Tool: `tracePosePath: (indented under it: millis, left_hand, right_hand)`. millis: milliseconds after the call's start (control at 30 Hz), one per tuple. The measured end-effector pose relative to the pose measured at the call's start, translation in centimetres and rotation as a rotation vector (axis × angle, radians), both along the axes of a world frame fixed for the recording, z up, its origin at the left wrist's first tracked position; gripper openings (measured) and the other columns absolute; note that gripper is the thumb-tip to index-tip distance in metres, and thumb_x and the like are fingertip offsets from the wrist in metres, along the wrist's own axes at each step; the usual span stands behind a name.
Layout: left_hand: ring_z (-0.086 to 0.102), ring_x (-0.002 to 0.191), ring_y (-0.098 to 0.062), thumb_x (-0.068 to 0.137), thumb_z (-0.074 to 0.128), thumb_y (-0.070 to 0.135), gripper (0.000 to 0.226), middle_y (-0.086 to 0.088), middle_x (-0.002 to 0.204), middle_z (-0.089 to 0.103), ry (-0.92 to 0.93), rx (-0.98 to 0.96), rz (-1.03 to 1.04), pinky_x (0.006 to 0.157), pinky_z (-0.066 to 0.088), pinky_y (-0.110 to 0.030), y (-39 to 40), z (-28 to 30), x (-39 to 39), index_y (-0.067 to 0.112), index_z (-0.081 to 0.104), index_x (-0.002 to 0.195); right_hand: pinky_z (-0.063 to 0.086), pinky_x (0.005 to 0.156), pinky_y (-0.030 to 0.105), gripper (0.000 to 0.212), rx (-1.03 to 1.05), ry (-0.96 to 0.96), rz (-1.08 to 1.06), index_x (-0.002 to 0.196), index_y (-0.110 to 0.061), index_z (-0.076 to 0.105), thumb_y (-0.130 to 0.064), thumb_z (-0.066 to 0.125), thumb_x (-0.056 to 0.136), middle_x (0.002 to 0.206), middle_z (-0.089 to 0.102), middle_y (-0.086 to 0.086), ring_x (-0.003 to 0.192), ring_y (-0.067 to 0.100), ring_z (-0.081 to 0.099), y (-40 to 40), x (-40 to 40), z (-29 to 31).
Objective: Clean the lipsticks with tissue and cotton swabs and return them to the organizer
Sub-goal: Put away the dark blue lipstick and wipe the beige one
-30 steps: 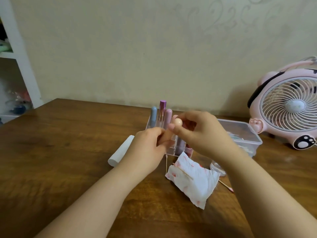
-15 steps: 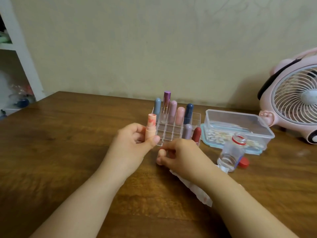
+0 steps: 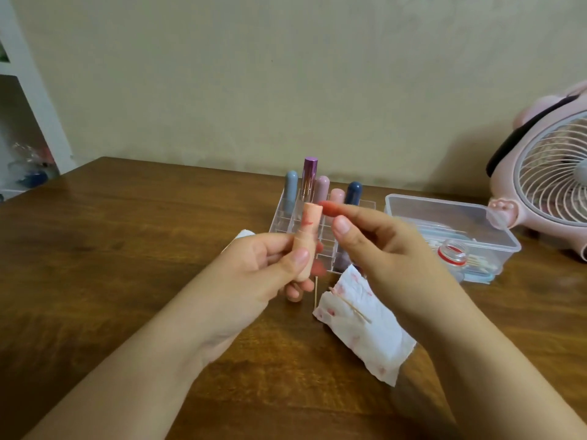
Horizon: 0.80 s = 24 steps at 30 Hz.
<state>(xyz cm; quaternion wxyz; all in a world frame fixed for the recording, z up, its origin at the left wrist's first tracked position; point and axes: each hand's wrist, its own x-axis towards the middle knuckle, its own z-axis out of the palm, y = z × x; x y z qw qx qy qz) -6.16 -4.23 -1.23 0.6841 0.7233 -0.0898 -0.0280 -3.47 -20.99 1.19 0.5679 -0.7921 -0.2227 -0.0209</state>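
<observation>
While the peach cylindrical lipstick tube (image 3: 307, 246) stands upright above the brown wooden table (image 3: 127, 249), the left hand (image 3: 260, 274) grips its lower half. The right hand (image 3: 381, 249) hovers just beside it, fingers relaxed, holding nothing. The clear acrylic organizer (image 3: 282, 217) sits behind; stained white tissue (image 3: 359, 328) lies nearer.

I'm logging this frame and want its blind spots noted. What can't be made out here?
Head view only:
- Front rows of the clear organizer: covered by both hands.
- Lower end of the peach lipstick: wrapped by the left hand.
- Fingertips of the right hand: motion-blurred, so contact with the lipstick is unclear.
- Pink fan: cut by the right edge.
- Small jar: partly behind the right hand.
</observation>
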Motion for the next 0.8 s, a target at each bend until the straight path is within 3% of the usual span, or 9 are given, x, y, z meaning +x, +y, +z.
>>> tracePosePath:
  millis: [133,233,300,400,467,533,600,700,800]
  left_hand:
    - [0.060,0.074,-0.008,0.083,0.058,0.026,0.020,0.002,0.070,0.061,-0.040,0.012,-0.145,0.073,0.049,-0.025,-0.5,0.2,-0.5,0.023,0.068,0.066]
    - [0.063,0.072,-0.011,0.068,0.072,0.022,0.007,0.002,0.069,0.065,-0.052,-0.033,-0.065,0.071,0.054,-0.024,-0.8,0.1,-0.4,0.022,0.065,0.070]
    - [0.064,0.073,-0.015,0.052,0.081,0.034,0.025,0.003,0.070,0.066,-0.116,0.067,0.098,0.071,0.056,-0.030,-0.9,-0.4,-0.3,0.030,0.062,0.067]
    - [0.066,0.080,-0.018,0.051,0.083,0.048,0.038,0.001,0.079,0.068,-0.134,0.211,0.221,0.074,0.056,-0.039,-1.0,-0.9,0.0,0.032,0.058,0.075]
    - [0.067,0.089,-0.017,0.057,0.076,0.058,0.048,0.001,0.092,0.071,-0.022,0.045,0.085,0.077,0.054,-0.037,-1.0,-1.0,0.1,0.030,0.063,0.095]
    - [0.068,0.092,-0.019,0.075,0.068,0.055,0.045,-0.004,0.100,0.072,0.107,-0.202,-0.035,0.074,0.053,-0.031,-1.1,-0.7,0.0,0.022,0.067,0.105]
    - [0.069,0.086,-0.022,0.083,0.052,0.039,0.040,-0.010,0.093,0.072,0.128,-0.275,-0.091,0.072,0.055,-0.031,-1.2,-0.1,-0.3,0.009,0.068,0.105]
    - [0.064,0.078,-0.017,0.069,0.067,0.029,0.032,-0.004,0.080,0.069,-0.013,-0.182,0.023,0.075,0.054,-0.037,-1.2,-0.2,-0.2,0.011,0.069,0.095]
    - [0.066,0.085,-0.017,0.054,0.076,0.037,0.036,0.000,0.083,0.070,-0.113,-0.025,0.151,0.076,0.057,-0.033,-1.0,-0.4,0.0,0.022,0.067,0.085]
  right_hand:
    - [0.044,0.068,0.003,0.034,0.089,0.084,0.113,0.104,-0.027,0.069,-0.039,0.053,0.077,0.093,0.073,-0.011,0.088,-0.005,0.064,-0.2,-0.3,0.3]
    - [0.048,0.074,0.008,0.028,0.113,0.046,0.118,0.097,-0.023,0.072,-0.036,0.055,0.079,0.089,0.074,-0.008,0.088,-0.002,0.066,0.0,-0.5,0.1]
    - [0.051,0.080,0.015,0.026,0.135,0.014,0.091,0.092,-0.025,0.072,-0.038,0.057,0.076,0.089,0.074,-0.008,0.089,0.001,0.066,0.5,-0.5,-0.4]
    - [0.054,0.080,0.020,0.023,0.165,-0.008,0.054,0.087,-0.028,0.071,-0.040,0.057,0.074,0.087,0.074,-0.005,0.086,0.005,0.068,1.1,-0.6,-0.7]
    - [0.054,0.079,0.020,0.023,0.204,0.007,0.057,0.087,-0.025,0.072,-0.038,0.058,0.075,0.085,0.074,-0.004,0.085,0.006,0.068,1.0,-0.6,-0.5]
    - [0.051,0.070,0.013,0.022,0.247,0.044,0.063,0.087,-0.022,0.072,-0.035,0.058,0.076,0.078,0.073,-0.006,0.078,0.001,0.067,0.7,-0.6,-0.2]
    - [0.049,0.063,0.013,0.024,0.279,0.068,0.065,0.086,-0.018,0.073,-0.034,0.058,0.076,0.070,0.070,-0.004,0.068,0.002,0.063,0.6,-0.6,-0.1]
    - [0.050,0.070,0.011,0.028,0.241,0.037,0.032,0.087,-0.015,0.073,-0.037,0.058,0.076,0.077,0.072,0.004,0.076,0.008,0.066,0.6,-0.7,0.0]
    - [0.050,0.075,0.012,0.030,0.181,0.020,0.026,0.089,-0.019,0.073,-0.040,0.057,0.076,0.084,0.072,0.002,0.084,0.011,0.066,0.7,-0.7,-0.1]
